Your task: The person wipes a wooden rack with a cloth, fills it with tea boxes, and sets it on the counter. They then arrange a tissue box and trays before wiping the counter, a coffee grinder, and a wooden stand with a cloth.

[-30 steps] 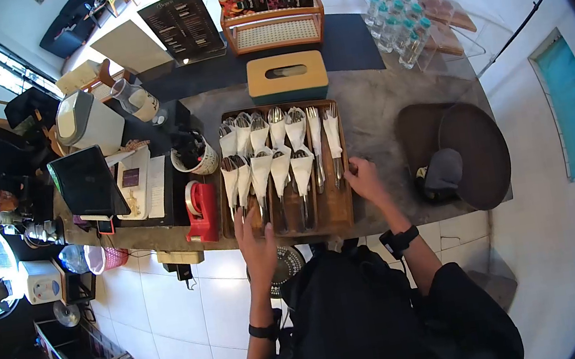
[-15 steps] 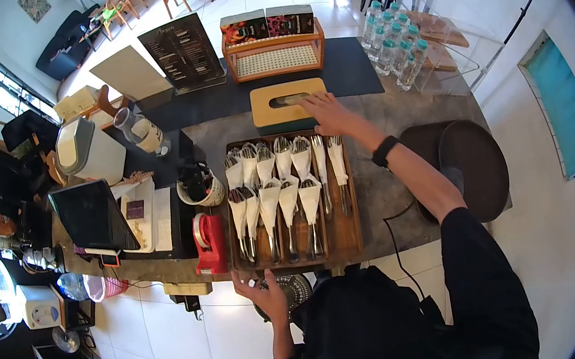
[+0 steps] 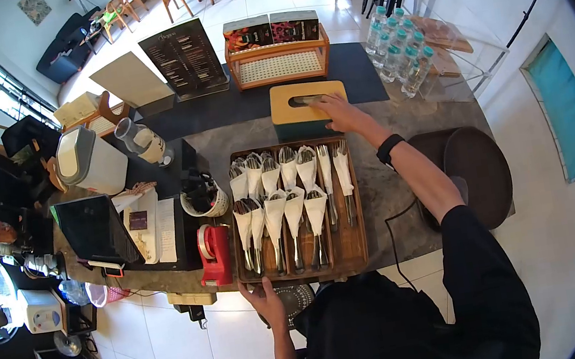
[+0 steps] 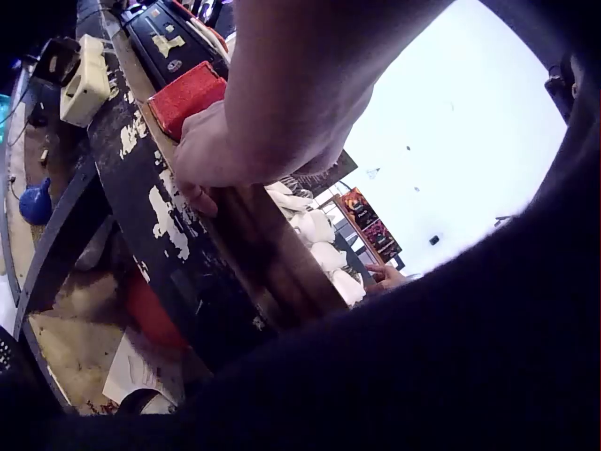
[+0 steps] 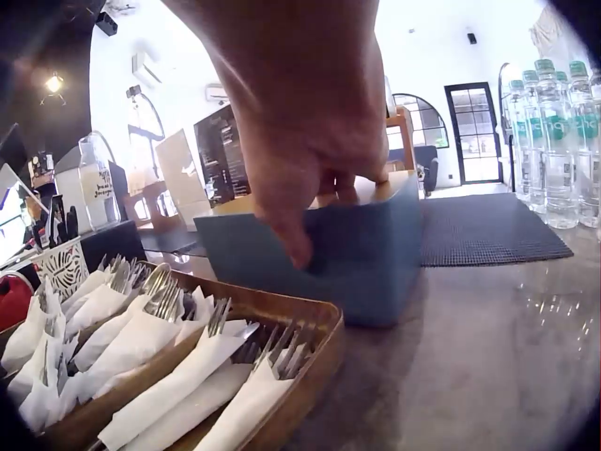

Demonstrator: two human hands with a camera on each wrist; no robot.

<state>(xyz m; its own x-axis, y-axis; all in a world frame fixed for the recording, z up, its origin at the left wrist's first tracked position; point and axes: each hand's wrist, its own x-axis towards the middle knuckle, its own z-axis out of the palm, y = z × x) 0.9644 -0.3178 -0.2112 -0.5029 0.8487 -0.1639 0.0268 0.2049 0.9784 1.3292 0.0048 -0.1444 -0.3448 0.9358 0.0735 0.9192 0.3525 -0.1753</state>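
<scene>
**Reaching for a tissue at the counter**

While the right hand (image 3: 339, 114) rests on the tissue box (image 3: 307, 108) at twelve o'clock of the cutlery tray (image 3: 356, 199), the left hand (image 3: 265, 303) touches the tray's six o'clock edge.

Left wrist: fingers (image 4: 202, 178) curl over the tray rim.

Right wrist: fingertips dip into the box's slot; whether they pinch anything, I cannot tell. Tissue looks light, soft and easily torn, so best pinched at the slot.
</scene>
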